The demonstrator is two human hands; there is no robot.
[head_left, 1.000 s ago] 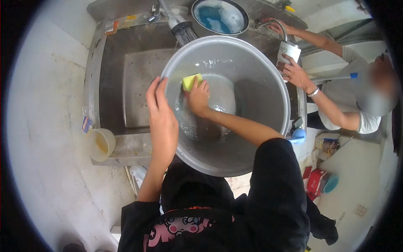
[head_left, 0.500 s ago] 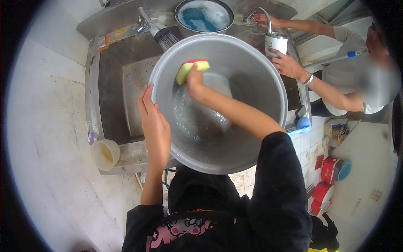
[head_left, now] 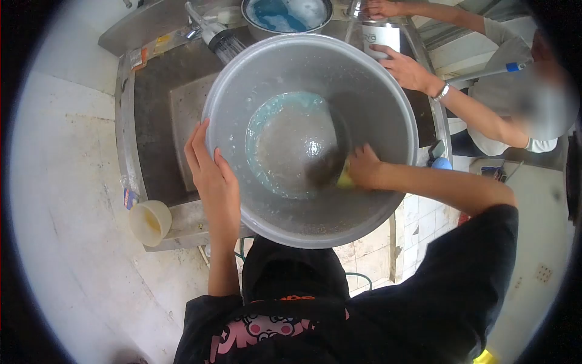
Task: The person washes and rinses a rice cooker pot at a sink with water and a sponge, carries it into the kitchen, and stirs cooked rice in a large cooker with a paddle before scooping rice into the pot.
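Note:
A big grey metal pot (head_left: 376, 103) is tipped with its mouth toward me, at the sink's front edge. A little bluish, soapy water lies in a ring round its bottom. My left hand (head_left: 212, 179) steadies the pot at the left rim, fingers along the outside and thumb by the edge. Inside, low on the right wall, my right hand (head_left: 365, 167) is closed on a yellow sponge (head_left: 345, 178); the hand covers most of it.
Behind the pot are a basin of blue sudsy water (head_left: 288, 12) and a running spray tap (head_left: 213, 35). A white bowl (head_left: 150, 222) sits at the left corner. At right, another person's hands (head_left: 409, 70) handle a white tumbler (head_left: 382, 37).
My right hand has moved the sponge from the upper left wall of the pot to the lower right wall. The co-worker's tumbler has shifted left and up in view.

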